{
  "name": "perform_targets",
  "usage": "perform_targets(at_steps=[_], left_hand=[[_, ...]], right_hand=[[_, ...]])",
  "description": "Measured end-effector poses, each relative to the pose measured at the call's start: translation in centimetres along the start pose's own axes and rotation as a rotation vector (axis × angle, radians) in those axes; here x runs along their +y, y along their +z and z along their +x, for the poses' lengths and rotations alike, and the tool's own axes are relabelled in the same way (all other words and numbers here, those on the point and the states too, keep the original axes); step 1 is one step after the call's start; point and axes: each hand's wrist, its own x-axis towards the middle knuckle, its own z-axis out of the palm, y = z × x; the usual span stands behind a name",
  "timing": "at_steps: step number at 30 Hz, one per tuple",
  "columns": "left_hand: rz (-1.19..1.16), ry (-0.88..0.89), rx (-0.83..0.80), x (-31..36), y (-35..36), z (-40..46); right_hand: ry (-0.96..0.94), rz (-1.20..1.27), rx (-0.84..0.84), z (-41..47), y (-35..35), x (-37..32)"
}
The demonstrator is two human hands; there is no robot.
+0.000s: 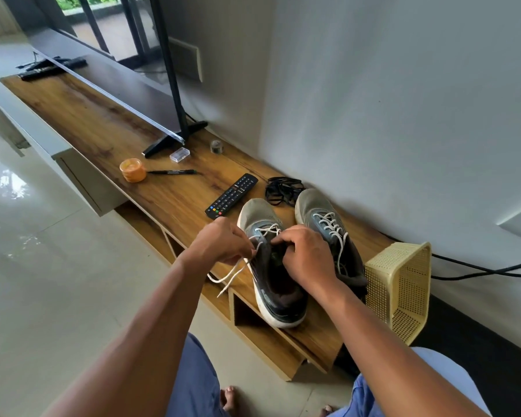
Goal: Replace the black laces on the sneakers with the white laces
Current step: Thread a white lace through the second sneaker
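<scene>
Two sneakers stand side by side on the wooden TV bench (109, 121), toes toward the wall: the left sneaker (272, 284), grey at the toe, dark along the side and thick-soled in white, and the right sneaker (328, 224), which touches the pale yellow plastic basket (403, 290) lying on its side with a perforated grid wall. The right sneaker carries a white lace (333, 228) crossed through several rows, one end trailing down toward the collar. On the left sneaker a second white lace (238, 270) is threaded only across the rows nearest the toe; its two round, cord-like ends hang over the bench's front edge. The left hand (223, 242) has its fingers curled and pinches this lace beside the sneaker, while the right hand (306, 254) is curled over the tongue and eyelets, fingertips pressed together there; what exactly they grip is hidden by the knuckles. One loose tangle of flat black laces (283, 191) lies just beyond the toes, near the wall; how many laces are in it cannot be told. Also on the bench are one black remote control (231, 196) with coloured buttons just beside the left sneaker, one black marker pen (172, 172), one round orange lidded tub (133, 170), one small clear box (180, 154) and one small dark roll (216, 145), too blurred to identify. A television (109, 70) on a black foot is cut off by the top edge, with more dark remotes (53, 67) at the far end, their count unclear.
</scene>
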Motion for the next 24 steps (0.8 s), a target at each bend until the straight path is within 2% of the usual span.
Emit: perform_targets(at_steps=[2,6,10,13,17,24], left_hand=[[0.001,0.038,0.054,0.1,-0.2,-0.1],[0.004,0.277,0.325,1.1,0.2,-0.7],[0.017,0.444,0.274,2.7,1.7,-1.0],[0.124,0.445,0.282,3.1,2.8,-0.7],[0.267,0.360,0.341,2.9,3.7,-0.2],[0.272,0.340,0.327,2.2,3.7,-0.1]], right_hand=[[-0.010,0.019,0.044,-0.2,0.0,-0.2],[0.060,0.086,0.103,-0.2,-0.4,-0.2],[0.183,0.100,0.047,0.5,-0.4,-0.1],[0.258,0.202,0.046,0.7,-0.3,-0.5],[0.347,0.375,0.025,0.7,-0.2,-0.3],[0.508,0.612,-0.031,1.3,-0.3,0.1]])
